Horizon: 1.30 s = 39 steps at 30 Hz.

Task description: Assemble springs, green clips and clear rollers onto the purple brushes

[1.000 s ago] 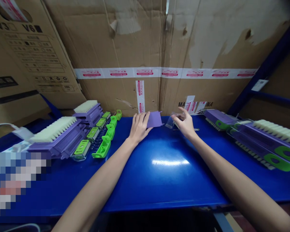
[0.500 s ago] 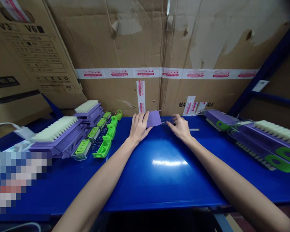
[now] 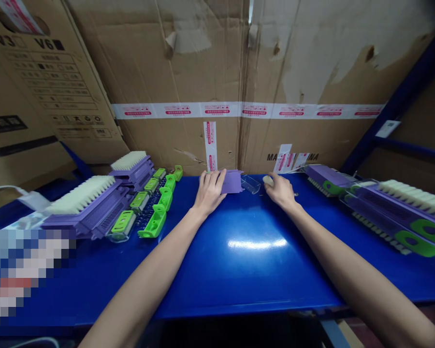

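My left hand (image 3: 209, 193) is closed on a purple plastic housing (image 3: 233, 181) above the blue tabletop, its fingers covering the left end. Beside the housing's right end lies a clear plastic box-like piece (image 3: 251, 184); whether they touch I cannot tell. My right hand (image 3: 281, 190) is apart from both, to the right, fingers curled round a slim thing mostly hidden by the palm. A rounded pale end (image 3: 268, 181) of it shows by the thumb and fingertips.
On the left stand purple housings with cream bristles (image 3: 83, 194), green-topped clear pieces (image 3: 139, 202) and green caps (image 3: 158, 216). Assembled purple and green units (image 3: 395, 212) lie on the right. A cardboard wall (image 3: 188, 77) closes off the back of the blue table (image 3: 239, 285).
My right hand has moved right, away from the clear piece, and closed on a slim thing that lay on the table. The purple housing has tilted slightly in my left hand.
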Each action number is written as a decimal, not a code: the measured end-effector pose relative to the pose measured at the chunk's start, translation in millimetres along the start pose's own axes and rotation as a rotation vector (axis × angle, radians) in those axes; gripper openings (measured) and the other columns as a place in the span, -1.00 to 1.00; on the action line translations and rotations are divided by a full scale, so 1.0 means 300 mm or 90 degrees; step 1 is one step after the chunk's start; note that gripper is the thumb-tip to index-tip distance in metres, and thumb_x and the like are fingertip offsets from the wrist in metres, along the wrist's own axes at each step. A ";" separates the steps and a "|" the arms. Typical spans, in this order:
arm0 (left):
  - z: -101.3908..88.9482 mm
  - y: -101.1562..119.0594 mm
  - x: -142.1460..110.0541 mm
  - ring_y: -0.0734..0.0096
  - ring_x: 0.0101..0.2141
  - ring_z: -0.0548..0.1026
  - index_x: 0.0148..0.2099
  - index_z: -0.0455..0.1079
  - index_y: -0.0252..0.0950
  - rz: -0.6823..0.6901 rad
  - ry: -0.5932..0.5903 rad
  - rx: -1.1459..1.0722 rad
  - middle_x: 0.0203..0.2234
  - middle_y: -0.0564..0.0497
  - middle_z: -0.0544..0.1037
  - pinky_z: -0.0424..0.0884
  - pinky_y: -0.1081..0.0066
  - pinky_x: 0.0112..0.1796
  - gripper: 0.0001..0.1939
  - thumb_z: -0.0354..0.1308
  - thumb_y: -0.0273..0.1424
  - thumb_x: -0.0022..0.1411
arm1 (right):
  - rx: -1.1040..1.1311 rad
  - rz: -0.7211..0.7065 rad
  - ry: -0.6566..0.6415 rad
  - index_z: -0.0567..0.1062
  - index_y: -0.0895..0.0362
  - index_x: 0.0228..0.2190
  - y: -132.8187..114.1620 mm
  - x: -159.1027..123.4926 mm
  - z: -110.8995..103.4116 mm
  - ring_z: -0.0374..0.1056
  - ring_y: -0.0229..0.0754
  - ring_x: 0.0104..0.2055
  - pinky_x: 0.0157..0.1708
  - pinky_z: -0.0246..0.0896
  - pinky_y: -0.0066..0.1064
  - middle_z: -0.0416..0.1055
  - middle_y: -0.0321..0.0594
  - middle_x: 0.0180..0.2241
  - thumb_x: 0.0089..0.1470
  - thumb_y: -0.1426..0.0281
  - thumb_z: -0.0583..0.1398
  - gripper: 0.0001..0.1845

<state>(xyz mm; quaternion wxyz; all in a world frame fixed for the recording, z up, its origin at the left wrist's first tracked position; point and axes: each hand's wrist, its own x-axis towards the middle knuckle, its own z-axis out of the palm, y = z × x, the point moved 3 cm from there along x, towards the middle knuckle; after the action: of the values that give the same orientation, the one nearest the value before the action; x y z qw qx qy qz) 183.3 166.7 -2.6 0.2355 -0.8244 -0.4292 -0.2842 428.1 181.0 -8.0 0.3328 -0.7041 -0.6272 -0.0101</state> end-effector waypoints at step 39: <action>-0.002 0.028 -0.007 -0.09 0.07 0.23 0.30 0.01 -0.55 0.097 0.076 0.011 0.04 -0.40 0.26 0.12 -0.07 0.09 -0.28 0.09 -0.29 0.19 | 0.654 -0.037 -0.106 0.12 0.16 0.17 -0.146 -0.060 0.061 0.46 0.03 -0.09 -0.05 0.33 -0.01 0.52 -0.01 -0.14 -0.10 0.17 0.27 -0.15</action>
<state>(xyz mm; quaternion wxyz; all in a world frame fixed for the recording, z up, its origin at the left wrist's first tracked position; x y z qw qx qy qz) 189.2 160.9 -4.9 0.2887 -0.8340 -0.3531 -0.3105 377.7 173.7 -10.1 0.5842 -0.4309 -0.5947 0.3456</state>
